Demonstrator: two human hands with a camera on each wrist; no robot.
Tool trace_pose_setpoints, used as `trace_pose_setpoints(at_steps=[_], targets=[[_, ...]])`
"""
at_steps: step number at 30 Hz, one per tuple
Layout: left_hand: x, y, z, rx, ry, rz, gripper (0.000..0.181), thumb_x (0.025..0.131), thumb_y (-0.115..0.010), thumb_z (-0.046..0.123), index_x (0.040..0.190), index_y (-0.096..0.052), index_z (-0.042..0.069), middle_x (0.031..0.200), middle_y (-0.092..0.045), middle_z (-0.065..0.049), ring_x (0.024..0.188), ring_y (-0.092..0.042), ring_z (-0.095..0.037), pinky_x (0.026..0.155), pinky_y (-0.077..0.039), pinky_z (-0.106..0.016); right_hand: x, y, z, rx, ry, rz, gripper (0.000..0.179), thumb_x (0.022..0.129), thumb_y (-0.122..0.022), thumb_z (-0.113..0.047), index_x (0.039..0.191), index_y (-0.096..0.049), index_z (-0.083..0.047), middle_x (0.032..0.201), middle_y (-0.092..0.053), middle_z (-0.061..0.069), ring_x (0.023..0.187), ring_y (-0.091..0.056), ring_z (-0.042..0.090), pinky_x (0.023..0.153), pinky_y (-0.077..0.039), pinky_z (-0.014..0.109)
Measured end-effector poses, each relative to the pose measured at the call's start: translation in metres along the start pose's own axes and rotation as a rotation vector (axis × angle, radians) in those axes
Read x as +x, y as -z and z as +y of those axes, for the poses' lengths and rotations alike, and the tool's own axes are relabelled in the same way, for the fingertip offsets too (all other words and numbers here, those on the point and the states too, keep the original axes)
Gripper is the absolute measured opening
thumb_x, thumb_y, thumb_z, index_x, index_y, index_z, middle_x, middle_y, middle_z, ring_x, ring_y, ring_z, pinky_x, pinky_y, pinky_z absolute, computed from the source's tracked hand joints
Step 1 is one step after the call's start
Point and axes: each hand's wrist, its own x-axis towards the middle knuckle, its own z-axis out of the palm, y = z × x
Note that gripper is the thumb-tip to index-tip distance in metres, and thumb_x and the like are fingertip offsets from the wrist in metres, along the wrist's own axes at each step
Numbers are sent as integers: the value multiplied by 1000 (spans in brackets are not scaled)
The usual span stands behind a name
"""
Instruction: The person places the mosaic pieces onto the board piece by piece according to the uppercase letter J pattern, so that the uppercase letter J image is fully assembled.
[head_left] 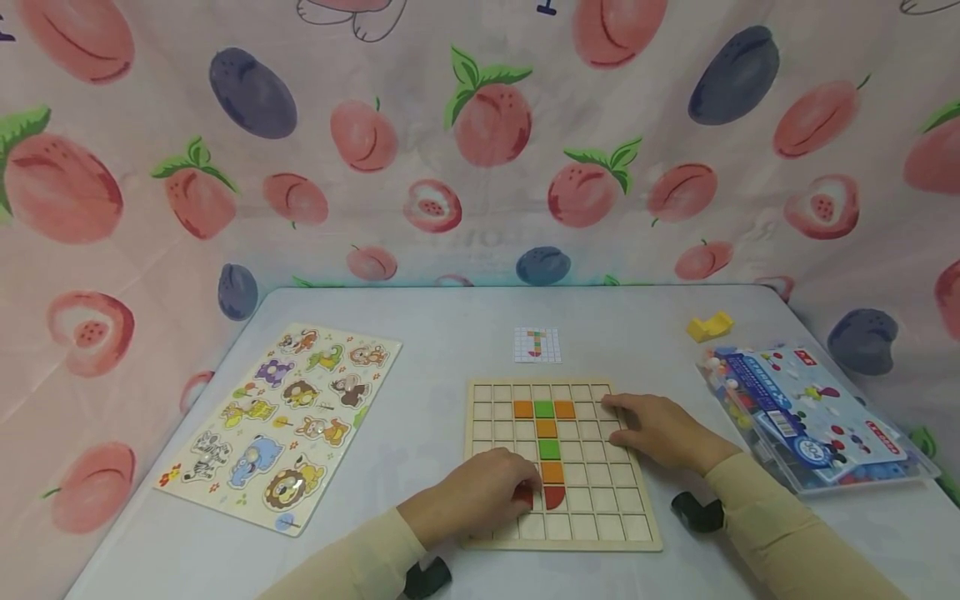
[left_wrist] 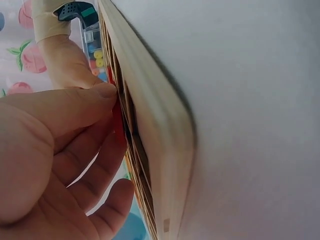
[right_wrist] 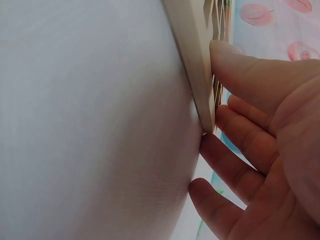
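A square wooden grid board [head_left: 600, 525] lies on the table, with orange and green square tiles [head_left: 550, 450] forming a T shape. At the foot of the stem sits a red rounded tile [head_left: 555, 497]. Over the board's lower left part, my left hand [head_left: 480, 492] pinches another red tile [left_wrist: 118, 122] by thumb and fingers, at the cell left of the first one. The fingers hide much of this tile. My right hand [head_left: 667, 429] rests at the board's right edge, its thumb [right_wrist: 235, 62] touching the rim and its other fingers loosely spread.
Behind the board lies a small pattern card [head_left: 537, 344] showing a similar coloured figure. An animal puzzle board [head_left: 315, 400] lies at left. To the right are a clear plastic box [head_left: 817, 417] of colourful pieces and a yellow piece [head_left: 709, 327]. A fruit-print cloth [head_left: 480, 208] hangs behind.
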Motion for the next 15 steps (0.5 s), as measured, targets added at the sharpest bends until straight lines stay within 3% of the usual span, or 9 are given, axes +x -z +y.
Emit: trace_pose_setpoints(at_steps=[15], targets=[[-3, -1, -9, -14, 9, 9, 11, 88, -78, 11, 98, -75, 16, 86, -65, 15, 85, -55, -2, 83, -49, -19, -1, 0, 0, 2, -6, -8, 59, 93, -73, -25, 143, -53, -2, 144, -51, 24, 134, -42, 47, 107, -34, 60]])
